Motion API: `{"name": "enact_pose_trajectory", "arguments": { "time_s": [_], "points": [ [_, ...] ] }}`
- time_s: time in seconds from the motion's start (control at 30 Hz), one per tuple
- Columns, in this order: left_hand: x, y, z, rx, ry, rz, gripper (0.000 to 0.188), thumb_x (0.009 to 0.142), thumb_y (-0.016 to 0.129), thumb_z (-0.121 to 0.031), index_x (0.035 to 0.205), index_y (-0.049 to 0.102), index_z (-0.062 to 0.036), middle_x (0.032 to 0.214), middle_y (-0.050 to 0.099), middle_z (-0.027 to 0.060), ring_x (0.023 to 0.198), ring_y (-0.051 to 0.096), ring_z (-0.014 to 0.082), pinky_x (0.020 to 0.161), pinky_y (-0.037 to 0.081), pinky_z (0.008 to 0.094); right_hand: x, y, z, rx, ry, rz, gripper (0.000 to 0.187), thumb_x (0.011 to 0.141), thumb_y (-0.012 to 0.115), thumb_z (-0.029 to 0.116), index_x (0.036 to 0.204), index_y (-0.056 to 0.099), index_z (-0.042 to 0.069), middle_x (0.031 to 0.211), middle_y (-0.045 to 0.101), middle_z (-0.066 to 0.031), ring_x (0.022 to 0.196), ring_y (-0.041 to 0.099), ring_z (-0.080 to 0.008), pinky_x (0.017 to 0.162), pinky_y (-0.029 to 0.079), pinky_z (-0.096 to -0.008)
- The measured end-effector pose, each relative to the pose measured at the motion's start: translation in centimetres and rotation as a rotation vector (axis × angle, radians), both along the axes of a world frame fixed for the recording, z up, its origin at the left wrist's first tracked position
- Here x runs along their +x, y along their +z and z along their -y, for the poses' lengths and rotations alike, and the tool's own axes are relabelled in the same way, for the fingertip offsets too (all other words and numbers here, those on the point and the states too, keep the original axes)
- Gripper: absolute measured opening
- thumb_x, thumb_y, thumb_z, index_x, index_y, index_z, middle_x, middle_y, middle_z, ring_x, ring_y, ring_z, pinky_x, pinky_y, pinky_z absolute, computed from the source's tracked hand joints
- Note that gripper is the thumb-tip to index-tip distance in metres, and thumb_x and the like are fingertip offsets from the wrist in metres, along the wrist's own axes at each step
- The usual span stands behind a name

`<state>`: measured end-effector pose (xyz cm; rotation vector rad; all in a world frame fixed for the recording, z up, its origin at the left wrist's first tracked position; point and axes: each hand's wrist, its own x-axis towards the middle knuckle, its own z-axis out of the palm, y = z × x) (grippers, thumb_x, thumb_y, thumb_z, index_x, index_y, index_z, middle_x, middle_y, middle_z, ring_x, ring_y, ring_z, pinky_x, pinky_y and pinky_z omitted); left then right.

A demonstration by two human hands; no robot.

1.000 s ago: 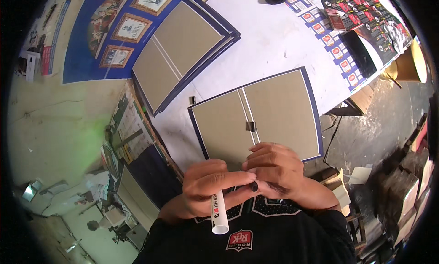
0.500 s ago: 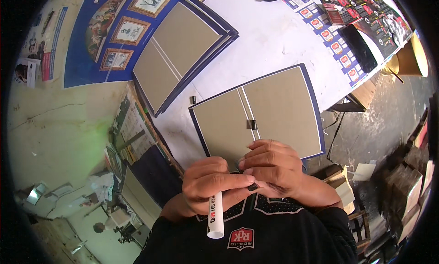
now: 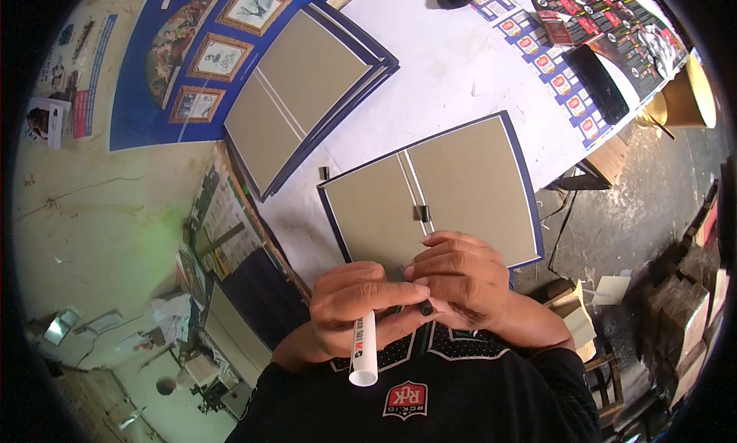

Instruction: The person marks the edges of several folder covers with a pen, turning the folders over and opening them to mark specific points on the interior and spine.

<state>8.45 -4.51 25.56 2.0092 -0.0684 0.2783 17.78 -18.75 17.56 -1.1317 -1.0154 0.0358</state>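
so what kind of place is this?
Probably a small bookbinding or print-finishing workshop. Open board covers with blue edging lie on a white worktable, a stack of the same covers beside them, printed sheets at the far end.

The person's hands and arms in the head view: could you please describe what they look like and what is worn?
Both hands, left and right, are bare: no gloves, and no rings or watch that I can make out. The forearms are uncovered too. Short black sleeves begin near the elbows, part of a black shirt with a red and white chest patch and a row of small white dots below the collar.
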Motion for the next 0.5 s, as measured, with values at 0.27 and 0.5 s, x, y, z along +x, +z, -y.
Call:
{"name": "enact_pose_trajectory", "arguments": {
  "time_s": [0.27,0.5],
  "points": [
    [-0.7,0.2,0.0,-0.111,0.219,-0.176,0.035,0.07,0.082,-0.002,0.101,0.066,-0.0023,0.065,0.062,0.0028,0.046,0.046,0.004,0.042,0.03,0.0205,1.3,-0.7,1.0,0.457,0.338,-1.441,0.018,0.091,0.061,0.011,0.107,0.053,0.007,0.098,0.063,-0.0108,0.088,0.065,-0.0232,0.08,0.056,-0.0361],
    [-1.0,-0.8,-0.3,-0.008,0.263,-0.212,0.038,0.069,0.082,0.0,0.104,0.066,-0.0027,0.061,0.057,-0.0006,0.045,0.042,0.0035,0.043,0.029,0.0198,1.9,0.3,1.1,0.683,0.49,-1.821,0.026,0.094,0.057,0.013,0.117,0.05,0.003,0.101,0.062,-0.0104,0.092,0.065,-0.0199,0.078,0.059,-0.0318]
  ]
}}
